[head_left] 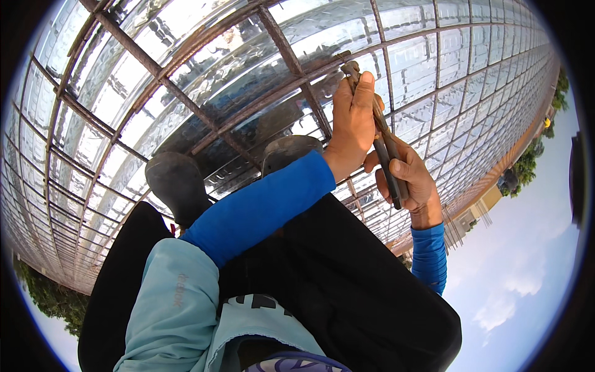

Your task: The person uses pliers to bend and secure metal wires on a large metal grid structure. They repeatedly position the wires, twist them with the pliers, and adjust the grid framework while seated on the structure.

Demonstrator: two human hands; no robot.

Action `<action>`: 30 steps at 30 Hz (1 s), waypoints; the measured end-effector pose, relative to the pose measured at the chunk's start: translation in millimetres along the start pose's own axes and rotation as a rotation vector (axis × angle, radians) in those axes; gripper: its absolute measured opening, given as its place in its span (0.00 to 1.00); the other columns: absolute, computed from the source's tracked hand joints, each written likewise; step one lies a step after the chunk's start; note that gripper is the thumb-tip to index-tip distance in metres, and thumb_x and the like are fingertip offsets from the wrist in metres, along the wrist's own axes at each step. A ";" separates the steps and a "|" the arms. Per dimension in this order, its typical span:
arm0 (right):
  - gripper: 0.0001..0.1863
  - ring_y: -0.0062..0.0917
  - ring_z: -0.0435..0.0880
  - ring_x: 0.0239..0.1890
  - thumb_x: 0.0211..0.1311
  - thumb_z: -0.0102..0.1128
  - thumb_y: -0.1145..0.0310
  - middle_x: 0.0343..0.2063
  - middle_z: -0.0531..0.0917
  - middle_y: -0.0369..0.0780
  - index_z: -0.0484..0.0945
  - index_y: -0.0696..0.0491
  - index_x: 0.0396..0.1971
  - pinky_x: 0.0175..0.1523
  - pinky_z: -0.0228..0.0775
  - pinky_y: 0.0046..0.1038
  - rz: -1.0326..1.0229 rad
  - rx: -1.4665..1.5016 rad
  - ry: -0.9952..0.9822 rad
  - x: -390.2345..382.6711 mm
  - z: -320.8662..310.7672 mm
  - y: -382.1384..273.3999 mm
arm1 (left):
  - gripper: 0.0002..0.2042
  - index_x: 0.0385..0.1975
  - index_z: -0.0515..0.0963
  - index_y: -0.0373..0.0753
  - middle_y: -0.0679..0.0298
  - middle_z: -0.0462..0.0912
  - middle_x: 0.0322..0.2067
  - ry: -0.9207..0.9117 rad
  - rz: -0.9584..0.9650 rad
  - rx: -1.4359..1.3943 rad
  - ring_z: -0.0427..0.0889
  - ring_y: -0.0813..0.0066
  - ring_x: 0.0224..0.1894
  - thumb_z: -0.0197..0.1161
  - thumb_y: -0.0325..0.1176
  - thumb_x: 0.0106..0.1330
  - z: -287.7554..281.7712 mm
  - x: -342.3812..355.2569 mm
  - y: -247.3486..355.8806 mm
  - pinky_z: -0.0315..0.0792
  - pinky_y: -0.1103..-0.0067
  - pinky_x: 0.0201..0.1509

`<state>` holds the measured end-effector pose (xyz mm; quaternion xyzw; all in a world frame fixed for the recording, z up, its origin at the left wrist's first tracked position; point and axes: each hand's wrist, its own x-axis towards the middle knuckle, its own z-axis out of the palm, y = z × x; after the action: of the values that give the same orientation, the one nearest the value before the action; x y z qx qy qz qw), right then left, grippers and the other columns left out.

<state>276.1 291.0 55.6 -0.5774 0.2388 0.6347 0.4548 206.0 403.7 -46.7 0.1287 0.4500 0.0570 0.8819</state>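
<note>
A pair of long-handled pincers [383,130], dark and worn, is in my right hand [412,177], whose fingers and thumb wrap around the lower handles. The jaws of the pincers point up and away, by a crossing of rusty rebar [291,56]. My left hand [353,121] is closed right beside the jaws, thumb up against the tool's head. What its fingers pinch is hidden behind the hand. A short bit of thin wire [342,56] shows at the jaw tips, next to a bar.
A wide rebar grid spreads over shiny corrugated metal decking [248,46]. My dark boots [176,183] stand on it, and my bent knees are below my arms. Beyond the right edge are trees [532,164], a building [483,204] and upright bars.
</note>
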 end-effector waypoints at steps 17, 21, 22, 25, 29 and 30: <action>0.11 0.34 0.75 0.13 0.79 0.52 0.66 0.15 0.75 0.41 0.71 0.60 0.42 0.20 0.64 0.33 -0.169 -0.737 0.240 4.3 34.2 25.5 | 0.29 0.49 0.75 0.35 0.62 0.79 0.26 -0.088 -0.149 -0.105 0.79 0.75 0.25 0.52 0.61 0.77 -14.5 -2.1 12.6 0.76 0.75 0.31; 0.10 0.59 0.78 0.21 0.75 0.54 0.70 0.17 0.76 0.58 0.69 0.61 0.38 0.26 0.66 0.48 -0.288 -1.134 0.426 5.5 43.0 28.4 | 0.24 0.37 0.71 0.41 0.68 0.72 0.22 0.019 -0.137 0.093 0.76 0.78 0.22 0.61 0.60 0.74 -4.4 3.1 3.7 0.73 0.79 0.27; 0.10 0.59 0.78 0.21 0.75 0.54 0.69 0.17 0.76 0.58 0.69 0.61 0.38 0.26 0.65 0.48 -0.308 -1.146 0.427 5.5 41.5 30.4 | 0.22 0.33 0.67 0.44 0.71 0.69 0.21 -0.009 -0.112 0.038 0.73 0.80 0.19 0.62 0.57 0.74 -6.7 5.6 -1.0 0.71 0.80 0.23; 0.10 0.42 0.78 0.14 0.69 0.62 0.70 0.17 0.79 0.51 0.71 0.61 0.36 0.21 0.67 0.38 -0.204 -0.846 0.243 4.9 27.2 23.5 | 0.22 0.31 0.66 0.46 0.71 0.68 0.20 -0.029 -0.092 -0.027 0.71 0.80 0.18 0.60 0.57 0.75 -8.8 6.3 -3.4 0.70 0.80 0.22; 0.15 0.18 0.73 0.10 0.58 0.71 0.71 0.19 0.80 0.41 0.73 0.61 0.37 0.14 0.65 0.19 0.083 0.096 -0.129 7.0 5.1 18.0 | 0.20 0.31 0.65 0.47 0.71 0.66 0.20 -0.098 -0.132 -0.213 0.70 0.81 0.18 0.59 0.54 0.77 -6.1 6.4 -4.1 0.70 0.79 0.21; 0.15 0.18 0.72 0.09 0.58 0.71 0.71 0.19 0.80 0.41 0.73 0.61 0.37 0.13 0.64 0.19 0.069 0.207 -0.179 10.1 1.5 24.4 | 0.19 0.31 0.65 0.47 0.71 0.66 0.20 -0.139 -0.123 -0.271 0.71 0.81 0.18 0.58 0.53 0.77 -6.8 6.3 -5.7 0.70 0.79 0.21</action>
<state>255.4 283.8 40.9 -0.4601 0.2811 0.6709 0.5091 204.2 400.8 -57.0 -0.0155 0.3829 0.0542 0.9221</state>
